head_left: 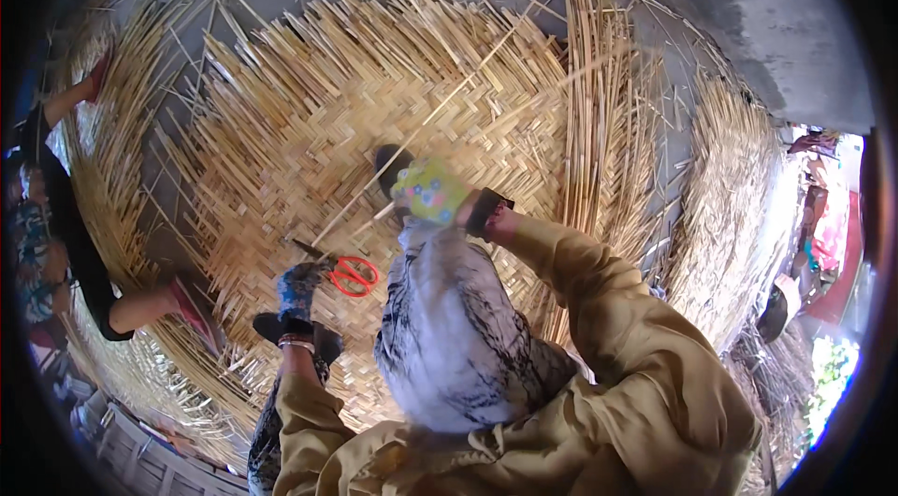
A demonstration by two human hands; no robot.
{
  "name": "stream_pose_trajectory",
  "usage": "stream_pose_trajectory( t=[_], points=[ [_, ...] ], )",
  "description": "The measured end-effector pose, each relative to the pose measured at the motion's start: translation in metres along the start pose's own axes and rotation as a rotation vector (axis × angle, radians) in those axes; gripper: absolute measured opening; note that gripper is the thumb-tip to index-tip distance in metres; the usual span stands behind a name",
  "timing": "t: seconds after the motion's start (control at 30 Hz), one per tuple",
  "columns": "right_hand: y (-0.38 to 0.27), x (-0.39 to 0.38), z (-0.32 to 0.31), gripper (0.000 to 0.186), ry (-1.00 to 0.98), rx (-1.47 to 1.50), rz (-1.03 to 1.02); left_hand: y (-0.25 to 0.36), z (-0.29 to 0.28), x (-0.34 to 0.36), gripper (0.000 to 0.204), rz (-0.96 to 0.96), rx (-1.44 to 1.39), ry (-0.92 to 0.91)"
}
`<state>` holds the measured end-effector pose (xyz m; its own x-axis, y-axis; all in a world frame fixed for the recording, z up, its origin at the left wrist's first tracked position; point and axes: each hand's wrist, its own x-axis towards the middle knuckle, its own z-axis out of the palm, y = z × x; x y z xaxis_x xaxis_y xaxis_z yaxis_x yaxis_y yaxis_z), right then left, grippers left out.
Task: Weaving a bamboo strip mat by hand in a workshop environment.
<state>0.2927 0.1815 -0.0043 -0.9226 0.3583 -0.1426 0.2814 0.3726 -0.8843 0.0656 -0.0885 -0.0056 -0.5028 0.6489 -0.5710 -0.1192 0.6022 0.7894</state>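
A woven mat of pale cane strips (486,94) with loose, bristling ends lies under me. My left hand (301,283) wears a blue patterned glove, its fingers curled beside orange-handled scissors (354,276); what they hold is unclear. A long thin strip (440,105) slants across the mat toward that hand. My right hand (430,192), in a slightly blurred yellow floral glove, grips a short pale strip (383,212) near my dark shoe (388,164). My knee in marbled grey cloth (458,328) rises between my arms.
Another person (61,225), in red shoes and dark trousers, sits at the left edge beside more strips (108,140). Strip bundles (608,122) and a shaggy pile (711,187) lie rightward. A grey wall or ledge (758,19) is at top right, a bright opening at far right.
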Motion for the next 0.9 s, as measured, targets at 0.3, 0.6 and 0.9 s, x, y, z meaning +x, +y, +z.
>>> stream_pose_trajectory(
  t=[0.3, 0.6, 0.9],
  points=[
    [-0.021, 0.012, -0.030, 0.022, 0.060, -0.458, -0.162, 0.116, 0.075, -0.026, 0.029, 0.814, 0.773, 0.537],
    [-0.055, 0.058, -0.024, 0.025, -0.039, -0.525, -0.291, 0.112, 0.070, -0.002, 0.025, -0.096, -1.031, 0.440],
    [-0.053, 0.133, 0.002, 0.025, -0.465, 0.069, 0.187, 0.103, 0.047, 0.020, 0.023, 0.067, -0.879, 0.417]
  ],
)
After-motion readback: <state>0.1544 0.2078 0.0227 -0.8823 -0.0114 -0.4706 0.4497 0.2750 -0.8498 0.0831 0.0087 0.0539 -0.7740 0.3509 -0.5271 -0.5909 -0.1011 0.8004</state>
